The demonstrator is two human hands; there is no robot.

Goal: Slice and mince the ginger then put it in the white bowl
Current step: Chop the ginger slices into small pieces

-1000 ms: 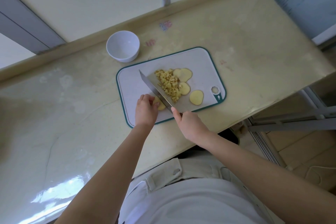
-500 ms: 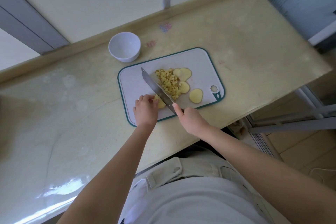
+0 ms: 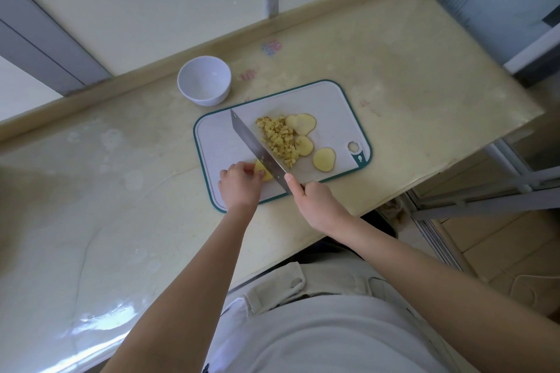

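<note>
looking down in the head view, the ginger sits in three forms on a white cutting board (image 3: 218,142) with a teal rim, at the middle of the frame. a pale yellow ginger piece (image 3: 264,173) lies near the board's lower left edge, partly hidden under the left hand (image 3: 241,188), whose curled fingertips pinch it down against the board. right of it is a loose heap of minced ginger (image 3: 280,138), small yellow cubes. three round slices (image 3: 301,123) with thin darker rims lie flat along the heap's right side, the lowest one apart from the rest.

the right hand (image 3: 315,206) grips a knife (image 3: 257,148), with the forefinger laid straight on the blade's back and the other fingers curled round the handle, which is mostly hidden. the long blade runs on a slant, tip toward the upper left, between the ginger piece and the minced ginger, and meets the right side of the piece.

the white bowl (image 3: 204,82) stands upright just beyond the board's upper left corner, nothing in it.

the counter (image 3: 121,191) is glossy cream stone with glare at the lower left and small pink and blue marks right of the bowl. frosted window panes in grey frames fill the top. tiled floor and metal bars show at the lower right.
</note>
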